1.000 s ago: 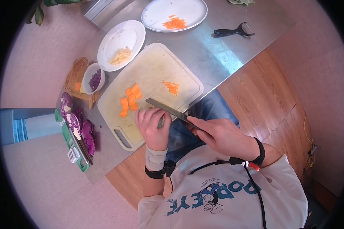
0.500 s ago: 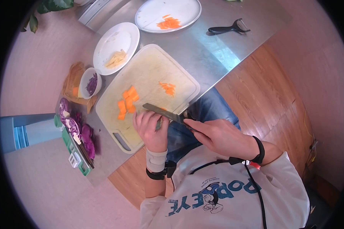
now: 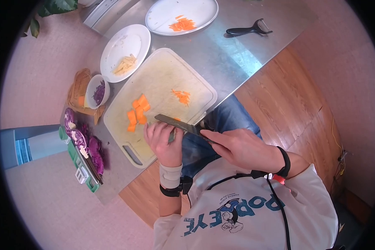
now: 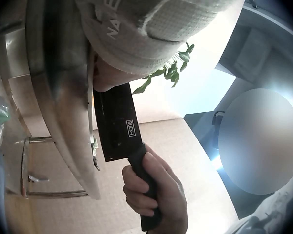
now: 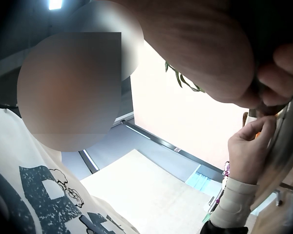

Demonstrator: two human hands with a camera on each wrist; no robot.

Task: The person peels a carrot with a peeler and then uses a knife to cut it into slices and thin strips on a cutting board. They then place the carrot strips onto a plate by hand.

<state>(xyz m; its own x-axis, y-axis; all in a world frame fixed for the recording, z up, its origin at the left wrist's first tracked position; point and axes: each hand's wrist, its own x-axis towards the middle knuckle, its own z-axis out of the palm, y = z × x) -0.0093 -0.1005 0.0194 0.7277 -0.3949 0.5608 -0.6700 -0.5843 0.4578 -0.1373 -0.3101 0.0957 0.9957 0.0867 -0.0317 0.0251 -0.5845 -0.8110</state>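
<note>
My right hand [image 3: 248, 151] grips the dark handle of a broad-bladed kitchen knife [image 3: 175, 122], its blade low over the near edge of the white cutting board [image 3: 162, 71]. In the left wrist view the black blade [image 4: 118, 122] is seen side on, its tip hidden behind the left hand. Close against the blade, my left hand [image 3: 164, 143] has bent fingers around a carrot piece [image 5: 258, 135], mostly hidden. Carrot slices [image 3: 138, 112] lie beyond the left fingertips, and a small heap of carrot strips [image 3: 181, 97] sits farther right on the board.
Behind the board stand a round plate [image 3: 112, 46] with pale strips and an oval plate [image 3: 200, 10] with carrot shreds. A black peeler [image 3: 241, 31] lies at the right. Leftward are a bowl [image 3: 106, 95] of shredded purple cabbage, a wicker basket [image 3: 74, 92] and cut cabbage [image 3: 96, 154].
The head view has shifted slightly, so the board and plates appear farther left. A bit of orange now shows beyond the blade. Both hands keep nearly the same places.
</note>
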